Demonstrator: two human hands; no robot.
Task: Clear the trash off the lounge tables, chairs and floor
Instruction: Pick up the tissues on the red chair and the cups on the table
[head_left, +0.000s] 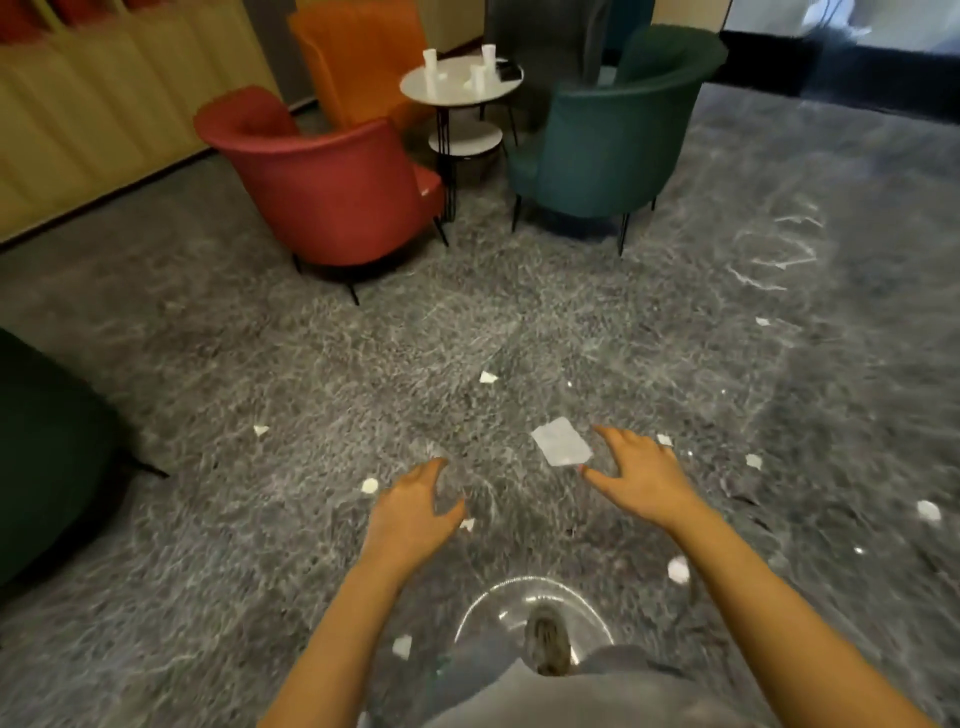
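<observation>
The floor (311, 364) is dark grey marble veined with white, dotted with white paper scraps (561, 441). The red armchair (332, 192), orange armchair (358, 57) and teal armchair (608, 140) contrast with the white round table (415, 88) on black legs, which bears white cups (430, 60). The dark green chair (47, 452) is plain, and the ribbed wall (93, 104) is pale yellow.
</observation>
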